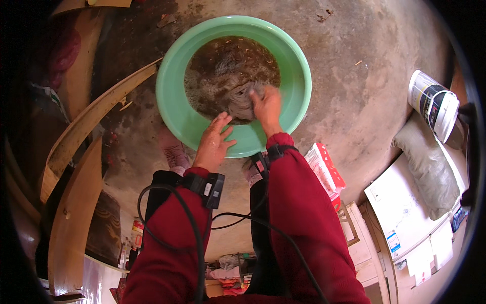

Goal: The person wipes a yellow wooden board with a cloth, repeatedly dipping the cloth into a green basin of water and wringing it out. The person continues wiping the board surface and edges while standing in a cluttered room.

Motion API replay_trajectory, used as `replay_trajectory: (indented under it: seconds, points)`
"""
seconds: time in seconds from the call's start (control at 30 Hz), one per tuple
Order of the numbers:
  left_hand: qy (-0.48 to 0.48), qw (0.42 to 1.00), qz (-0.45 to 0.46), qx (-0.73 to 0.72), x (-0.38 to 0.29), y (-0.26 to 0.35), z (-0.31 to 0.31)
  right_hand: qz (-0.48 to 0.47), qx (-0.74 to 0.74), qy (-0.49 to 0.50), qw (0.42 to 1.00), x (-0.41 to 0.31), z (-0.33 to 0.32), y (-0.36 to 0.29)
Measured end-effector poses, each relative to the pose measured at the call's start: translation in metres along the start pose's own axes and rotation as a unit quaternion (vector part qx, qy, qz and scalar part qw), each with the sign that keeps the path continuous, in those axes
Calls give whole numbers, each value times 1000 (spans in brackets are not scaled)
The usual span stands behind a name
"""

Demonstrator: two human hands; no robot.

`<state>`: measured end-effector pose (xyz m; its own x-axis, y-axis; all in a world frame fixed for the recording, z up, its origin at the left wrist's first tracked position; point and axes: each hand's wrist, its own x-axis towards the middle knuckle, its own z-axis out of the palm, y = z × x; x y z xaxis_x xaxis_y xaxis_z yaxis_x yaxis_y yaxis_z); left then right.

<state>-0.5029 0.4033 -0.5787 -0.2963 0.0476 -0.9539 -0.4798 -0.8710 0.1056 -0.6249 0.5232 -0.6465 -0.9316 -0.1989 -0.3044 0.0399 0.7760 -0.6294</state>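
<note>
A light green plastic basin (161, 89) stands on the floor in front of me. Murky brown water (212, 57) with bits of debris and some foam lies in its bottom. My right hand (268, 104) is curled and blurred at the near right of the water, its fingertips at a grey streaked patch (243, 100). Whether that patch is cloth or swirling water, and whether the hand grips anything, I cannot tell. Over the basin's near left rim hovers my left hand (215, 142), wet, fingers spread, holding nothing.
Black cables (197, 231) run from bands on both wrists. Wooden boards (76, 216) lean at the left. A red-and-white carton (322, 171) stands right of the basin. Farther right are a white bucket (427, 98), a grey sack (429, 171) and a white cabinet-like appliance (398, 209).
</note>
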Motion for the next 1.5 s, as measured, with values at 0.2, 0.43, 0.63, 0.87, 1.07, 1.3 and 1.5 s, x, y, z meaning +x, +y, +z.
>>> replay_trajectory:
  seconds: [0.2,0.43,0.63,0.87,1.07,1.3,1.5]
  points:
    - [-71,991,30,-109,-2,6,-12,-78,201,-206,954,-90,-33,-48]
    - [-28,990,104,-86,-4,-6,0,-51,103,-16,993,-47,-27,-63]
    - [-61,996,-15,-66,-23,38,17,88,299,-196,930,-73,-42,-72]
    - [120,981,140,58,-46,22,62,119,302,-44,945,-84,-47,-97]
    - [32,932,256,256,-40,24,48,161,291,-80,940,-76,-54,-92]
    - [13,992,126,6,-64,31,67,136,359,-5,923,-65,-76,-105]
    - [-95,981,28,-167,-107,46,57,-119,195,-74,971,-74,-122,-136]
